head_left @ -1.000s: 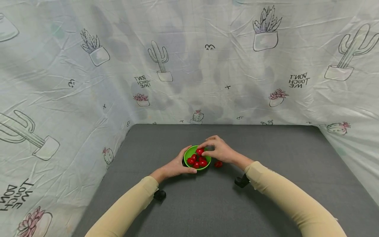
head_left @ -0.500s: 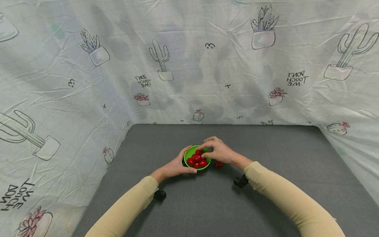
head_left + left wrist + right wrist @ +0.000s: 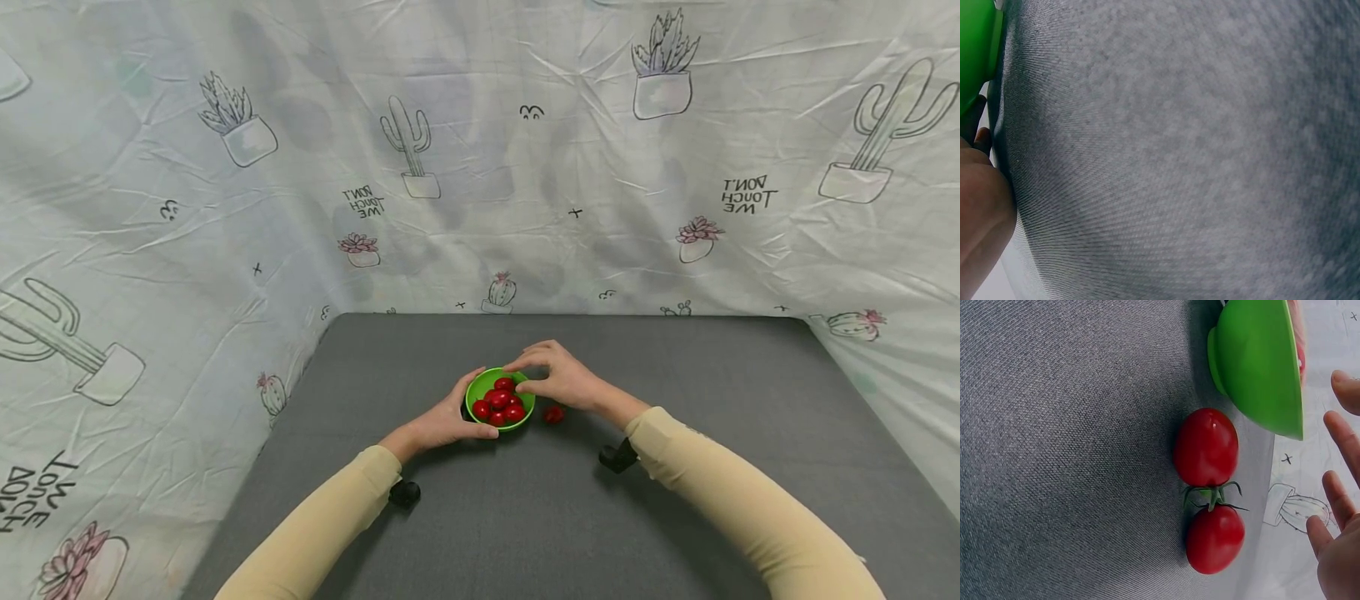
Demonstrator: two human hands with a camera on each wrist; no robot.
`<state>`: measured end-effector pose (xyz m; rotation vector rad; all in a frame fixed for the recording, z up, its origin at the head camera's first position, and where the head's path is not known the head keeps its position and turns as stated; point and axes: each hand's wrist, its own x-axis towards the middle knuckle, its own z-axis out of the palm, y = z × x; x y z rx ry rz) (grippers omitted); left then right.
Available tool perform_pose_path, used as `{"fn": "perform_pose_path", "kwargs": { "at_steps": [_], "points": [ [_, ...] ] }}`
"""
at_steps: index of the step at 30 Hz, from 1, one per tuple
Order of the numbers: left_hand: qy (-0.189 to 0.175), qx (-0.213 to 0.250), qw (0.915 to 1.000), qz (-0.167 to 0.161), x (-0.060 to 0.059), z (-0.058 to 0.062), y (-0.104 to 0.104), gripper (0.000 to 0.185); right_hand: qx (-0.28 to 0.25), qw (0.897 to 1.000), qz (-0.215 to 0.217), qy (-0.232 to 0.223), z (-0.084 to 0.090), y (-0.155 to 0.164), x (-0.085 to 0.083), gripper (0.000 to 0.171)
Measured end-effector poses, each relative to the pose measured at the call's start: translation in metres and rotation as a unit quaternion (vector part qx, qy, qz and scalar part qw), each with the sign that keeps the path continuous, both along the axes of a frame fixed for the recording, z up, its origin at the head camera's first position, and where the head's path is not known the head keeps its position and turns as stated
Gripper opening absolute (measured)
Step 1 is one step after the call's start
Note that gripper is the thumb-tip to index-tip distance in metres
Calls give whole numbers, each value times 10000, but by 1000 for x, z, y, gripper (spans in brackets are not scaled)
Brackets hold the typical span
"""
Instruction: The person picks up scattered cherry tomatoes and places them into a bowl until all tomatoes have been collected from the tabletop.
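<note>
A green bowl (image 3: 530,410) with several red cherry tomatoes (image 3: 498,401) piled in it stands on the grey table. My left hand (image 3: 447,419) grips its left side, thumb along the near rim and fingers round the far side. Over the right rim hovers my right hand (image 3: 558,379), fingers spread and nothing between them; the right wrist view shows the fingers (image 3: 1344,494) apart from the bowl (image 3: 1259,369). Below that hand, two cherry tomatoes (image 3: 1207,448) lie on the table beside the bowl, a green calyx between them. The left wrist view catches only part of the bowl (image 3: 975,50).
The dark grey table (image 3: 480,517) reaches back to a pale curtain (image 3: 480,167) printed with cacti, which also hangs on both sides. Black wrist devices (image 3: 405,495) are strapped under both sleeves.
The right hand has let go of a cherry tomato, which now lies on the pile in the bowl. It has risen slightly and moved right. The left hand has stayed put.
</note>
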<state>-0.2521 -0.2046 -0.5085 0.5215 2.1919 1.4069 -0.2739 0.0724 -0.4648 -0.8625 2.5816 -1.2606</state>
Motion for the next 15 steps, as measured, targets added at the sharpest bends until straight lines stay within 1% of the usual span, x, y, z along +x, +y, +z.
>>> {"fn": "perform_pose_path", "kwargs": {
  "at_steps": [7,15],
  "points": [
    [45,-13,10000,9,-1,0,1,107,-172,9998,-49,-65,8,10,1,35],
    [86,-31,9999,54,-3,-3,1,107,-255,9988,-340,-246,13,28,1,36]
  ]
}}
